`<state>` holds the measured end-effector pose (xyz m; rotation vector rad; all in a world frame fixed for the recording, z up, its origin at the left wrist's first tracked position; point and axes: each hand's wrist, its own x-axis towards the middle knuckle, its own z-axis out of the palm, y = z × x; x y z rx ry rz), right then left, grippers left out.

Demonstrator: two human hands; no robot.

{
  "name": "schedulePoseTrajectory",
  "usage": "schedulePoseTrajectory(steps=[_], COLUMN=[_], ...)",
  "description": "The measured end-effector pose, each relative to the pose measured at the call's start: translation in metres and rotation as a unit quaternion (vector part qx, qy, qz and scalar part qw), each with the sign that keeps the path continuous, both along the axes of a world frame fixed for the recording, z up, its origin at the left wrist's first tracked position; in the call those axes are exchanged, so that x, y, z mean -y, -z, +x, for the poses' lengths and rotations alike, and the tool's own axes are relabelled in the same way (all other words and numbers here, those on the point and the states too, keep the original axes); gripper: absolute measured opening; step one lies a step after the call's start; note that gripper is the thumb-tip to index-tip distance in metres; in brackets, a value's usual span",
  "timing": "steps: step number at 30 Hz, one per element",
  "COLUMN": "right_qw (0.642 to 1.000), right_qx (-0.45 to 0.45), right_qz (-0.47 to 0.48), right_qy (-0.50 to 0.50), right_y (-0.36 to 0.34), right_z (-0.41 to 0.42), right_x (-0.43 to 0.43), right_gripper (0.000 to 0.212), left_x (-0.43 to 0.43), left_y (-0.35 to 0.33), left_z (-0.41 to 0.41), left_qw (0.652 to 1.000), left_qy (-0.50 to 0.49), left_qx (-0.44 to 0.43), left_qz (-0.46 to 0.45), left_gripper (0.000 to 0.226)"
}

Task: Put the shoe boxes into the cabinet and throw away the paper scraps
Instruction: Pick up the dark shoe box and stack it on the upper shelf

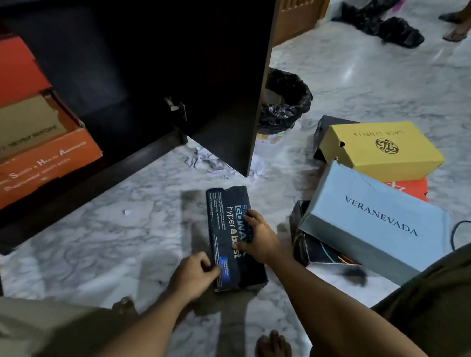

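Note:
A dark navy shoe box (224,205) with white and blue lettering lies on the marble floor in front of me. My left hand (192,274) grips its near left edge, and my right hand (258,238) presses on its lid from the right. The dark cabinet (111,75) stands open at upper left, with an orange shoe box (39,160) inside. To the right lie a light blue box (376,223), a yellow box (381,150) and a black box (321,250) under them. White paper scraps (214,163) lie by the cabinet door.
The open cabinet door (226,124) juts out over the floor. A bin with a black liner (285,100) stands behind it. Black bags (384,23) lie at the far right, near another person's feet (455,25). My bare feet (274,349) are near the bottom edge.

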<state>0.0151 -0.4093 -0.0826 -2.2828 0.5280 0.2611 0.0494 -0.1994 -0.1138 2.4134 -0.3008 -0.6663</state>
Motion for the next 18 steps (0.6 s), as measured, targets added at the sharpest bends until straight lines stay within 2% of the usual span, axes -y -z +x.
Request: schedulePoseTrajectory(steps=[2,3,6,8,12,15,18], right_qw=[0.999,0.997,0.993,0.991,0.990,0.991,0.992], right_qx=[0.000,0.001,0.004,0.012,0.030,0.025,0.005], right_qz=[-0.012,-0.015,-0.012,-0.010,-0.014,-0.006,-0.026], right_qy=[-0.048,-0.071,-0.114,-0.129,-0.137,-0.133,-0.124], right_y=[0.001,0.003,0.005,0.009,0.018,0.017,0.009], right_z=[0.011,0.016,0.026,0.031,0.035,0.039,0.042], right_x=[-0.005,-0.007,-0.009,-0.009,-0.004,-0.001,0.000], right_gripper=[0.100,0.101,0.103,0.105,0.101,0.102,0.110], left_x=[-0.001,-0.002,-0.002,-0.003,-0.004,-0.009,-0.018], left_y=[-0.008,-0.012,-0.028,-0.037,-0.033,-0.026,-0.023], left_z=[0.018,0.028,0.066,0.092,0.127,0.135,0.130], left_qw=[0.999,0.999,0.996,0.990,0.970,0.977,0.983], left_qy=[-0.014,-0.014,0.044,0.084,0.193,0.190,0.162], left_qx=[0.034,0.050,0.052,0.057,0.050,0.015,0.020], left_qz=[-0.008,-0.007,0.058,0.099,0.142,0.095,0.079], left_gripper=[0.038,0.049,0.105,0.125,0.137,0.136,0.141])
